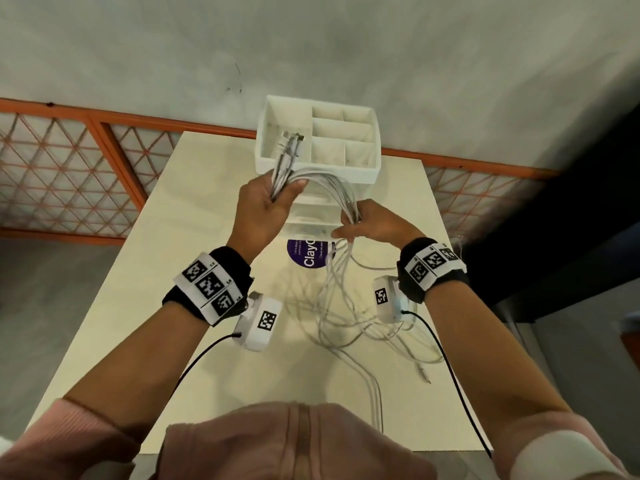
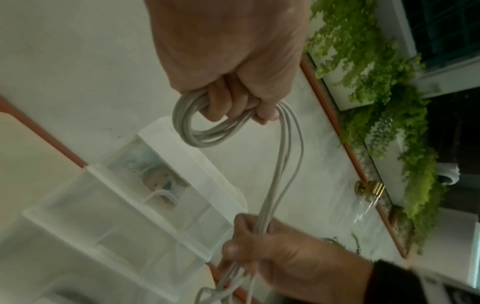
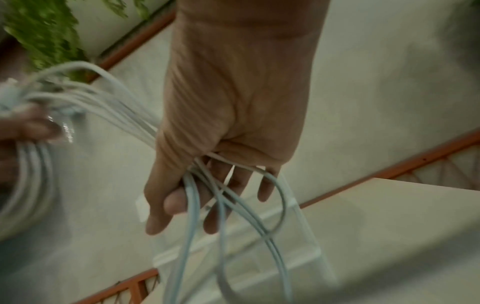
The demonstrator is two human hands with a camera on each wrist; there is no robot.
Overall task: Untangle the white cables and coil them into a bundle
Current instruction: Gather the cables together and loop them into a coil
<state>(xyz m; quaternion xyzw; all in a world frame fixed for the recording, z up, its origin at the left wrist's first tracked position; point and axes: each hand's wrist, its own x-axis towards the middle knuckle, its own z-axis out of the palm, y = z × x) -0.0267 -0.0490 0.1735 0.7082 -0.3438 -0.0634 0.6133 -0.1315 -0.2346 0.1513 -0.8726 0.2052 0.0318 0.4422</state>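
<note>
- White cables (image 1: 322,183) arch in the air between both hands; a coiled loop (image 2: 207,127) hangs just below the left fingers, loose tangled lengths (image 1: 349,313) trail from the right fingers down to the table (image 1: 145,306).
- Left hand (image 1: 268,202): fingers (image 2: 221,102) curled tight round the coil, plug ends sticking out past the thumb.
- Right hand (image 1: 377,225): strands run through between thumb and loosely curled fingers (image 3: 233,185); grip light.
- Beyond the fingertips: white compartment organiser (image 1: 363,168), stacked on clear drawers.
- Below the right fingers: purple round sticker (image 1: 308,259) on the table.
</note>
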